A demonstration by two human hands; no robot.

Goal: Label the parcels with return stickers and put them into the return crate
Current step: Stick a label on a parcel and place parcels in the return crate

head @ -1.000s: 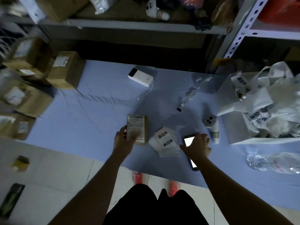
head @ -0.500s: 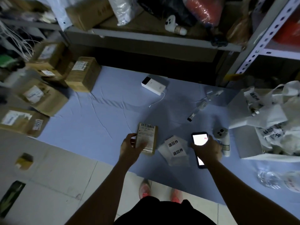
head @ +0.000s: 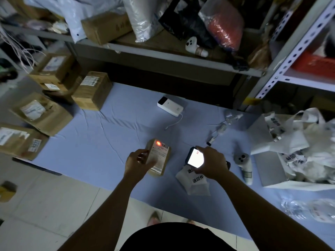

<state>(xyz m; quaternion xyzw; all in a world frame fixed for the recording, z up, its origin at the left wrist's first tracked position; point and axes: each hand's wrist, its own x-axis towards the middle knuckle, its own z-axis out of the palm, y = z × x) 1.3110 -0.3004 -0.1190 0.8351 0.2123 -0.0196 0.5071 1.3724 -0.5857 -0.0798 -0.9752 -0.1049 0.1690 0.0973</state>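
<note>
Head view: a dim storeroom with a pale tiled floor (head: pixel 45 205), over which lies a smooth, faintly creased light-blue cloth sheet (head: pixel 90 142). Behind it stands a grey perforated-metal shelf rack (head: pixel 181 57) piled with plastic bags and cartons. Square brown cardboard boxes (head: pixel 92 90) with white paper labels crowd the sheet's left edge. Mid-sheet, the left hand (head: pixel 137 164) grips a small flat brown cardboard parcel (head: pixel 160 156) by its left side, thumb on the label; a red light spot glows on the label's top corner. Just to its right, the right hand (head: pixel 213 165) curls round a black handheld device with a lit white screen (head: pixel 195 157), held above a white sheet of black-lettered return stickers (head: pixel 196 182) lying on the cloth. At the right edge sits a white box-shaped return crate (head: pixel 270 171) stuffed with crumpled white stickered bags. A glossy white rectangular power bank (head: pixel 170 106) lies farther back.
</note>
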